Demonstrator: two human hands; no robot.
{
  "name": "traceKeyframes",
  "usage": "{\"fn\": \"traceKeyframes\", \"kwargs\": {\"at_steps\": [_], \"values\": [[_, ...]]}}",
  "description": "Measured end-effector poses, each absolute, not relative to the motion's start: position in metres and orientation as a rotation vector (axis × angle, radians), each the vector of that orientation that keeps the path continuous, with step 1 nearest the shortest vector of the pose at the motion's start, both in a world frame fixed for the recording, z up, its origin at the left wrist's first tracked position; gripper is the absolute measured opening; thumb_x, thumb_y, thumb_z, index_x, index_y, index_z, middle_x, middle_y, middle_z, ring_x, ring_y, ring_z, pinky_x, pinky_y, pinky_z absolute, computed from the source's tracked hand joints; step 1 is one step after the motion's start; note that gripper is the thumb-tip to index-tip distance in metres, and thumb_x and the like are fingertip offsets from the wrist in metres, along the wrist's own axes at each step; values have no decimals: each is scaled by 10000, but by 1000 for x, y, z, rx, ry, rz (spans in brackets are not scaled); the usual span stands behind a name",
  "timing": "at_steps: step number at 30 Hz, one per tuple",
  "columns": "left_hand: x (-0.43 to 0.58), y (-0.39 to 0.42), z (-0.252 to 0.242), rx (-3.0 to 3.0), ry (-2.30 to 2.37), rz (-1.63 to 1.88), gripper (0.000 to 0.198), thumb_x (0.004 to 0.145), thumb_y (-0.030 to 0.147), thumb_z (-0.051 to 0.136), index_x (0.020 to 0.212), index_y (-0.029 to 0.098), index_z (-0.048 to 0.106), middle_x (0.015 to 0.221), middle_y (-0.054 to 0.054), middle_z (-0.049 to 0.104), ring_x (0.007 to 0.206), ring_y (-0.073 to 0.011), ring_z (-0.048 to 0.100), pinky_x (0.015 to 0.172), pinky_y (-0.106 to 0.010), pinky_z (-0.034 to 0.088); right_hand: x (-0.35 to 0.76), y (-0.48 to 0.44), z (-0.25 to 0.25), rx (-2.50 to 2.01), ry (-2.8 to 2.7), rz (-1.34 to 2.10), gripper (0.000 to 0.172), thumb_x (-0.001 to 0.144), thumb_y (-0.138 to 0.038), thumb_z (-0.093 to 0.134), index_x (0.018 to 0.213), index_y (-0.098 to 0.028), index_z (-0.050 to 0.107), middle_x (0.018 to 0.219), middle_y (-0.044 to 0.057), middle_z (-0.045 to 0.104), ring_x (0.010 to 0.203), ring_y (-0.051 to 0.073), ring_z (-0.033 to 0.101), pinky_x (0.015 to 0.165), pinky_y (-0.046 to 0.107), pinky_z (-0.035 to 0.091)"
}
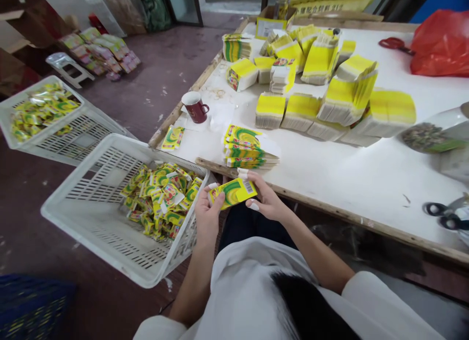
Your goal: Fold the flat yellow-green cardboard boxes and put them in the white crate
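Observation:
A small yellow-and-green printed carton (234, 192) with a barcode at one end is held in front of my lap. My left hand (209, 207) grips its left end, thumb on the printed face. My right hand (266, 198) is at the barcode end, fingertips at the upper edge and thumb at the lower edge. White coverings wrap some fingertips on both hands. Just beyond, a fanned stack of flat cartons (244, 147) lies at the table's edge. To my left, a white plastic crate (106, 232) holds many similar cartons (161, 196).
Bundled yellow cartons (300, 108) cover the middle of the white table (311, 159). A maroon mug (196, 108) stands near its left edge. Black-handled scissors (445, 215), a red bag (441, 44) and red-handled scissors (394, 43) lie at right. Another filled crate (69, 139) stands farther left.

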State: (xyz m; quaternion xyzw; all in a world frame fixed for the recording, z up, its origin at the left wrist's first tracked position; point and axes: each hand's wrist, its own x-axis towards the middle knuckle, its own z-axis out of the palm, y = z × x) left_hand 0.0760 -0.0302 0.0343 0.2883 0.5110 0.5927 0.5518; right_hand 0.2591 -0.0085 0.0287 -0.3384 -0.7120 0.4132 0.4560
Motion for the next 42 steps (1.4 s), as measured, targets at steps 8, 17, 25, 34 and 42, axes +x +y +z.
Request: {"fn": "traceKeyframes", "kwargs": {"at_steps": [8,17,25,34,42], "values": [[89,-40,34,648,1178,1401,435,744,363,810,1085,200,595,924,7,730,804,-142,713,777,-255,549,256,-11,25,-961,-1783,962,642,981,-442,477,1541,-218,257,1573,156,360,1480,293,315,1206,507,284],[86,-39,32,641,1192,1346,491,694,378,830,1085,201,593,931,-6,709,795,-138,683,763,-258,544,249,-15,29,-1019,-1810,839,214,910,-229,556,1099,-211,654,1306,161,554,1238,291,557,1019,477,476],[-24,-20,20,991,1975,1766,451,751,397,754,1095,176,563,1049,-25,567,1015,-176,581,1023,-357,440,272,46,59,-1360,-1683,529,262,899,-211,608,1160,-206,591,1146,128,633,1114,279,562,1003,457,455],[-18,-19,0,979,1976,1610,525,699,451,770,1100,183,561,1106,-72,557,1083,-228,566,966,-397,472,277,105,59,-1718,-1635,488,226,768,-154,758,797,-195,538,938,100,557,1007,280,496,980,491,405],[45,-20,14,1022,1375,1481,504,732,559,739,1101,240,614,1159,-83,652,1027,-204,632,870,-330,518,269,72,83,-1633,-1643,520,290,809,-109,626,1033,-216,476,867,37,601,778,216,569,769,370,459]]}}
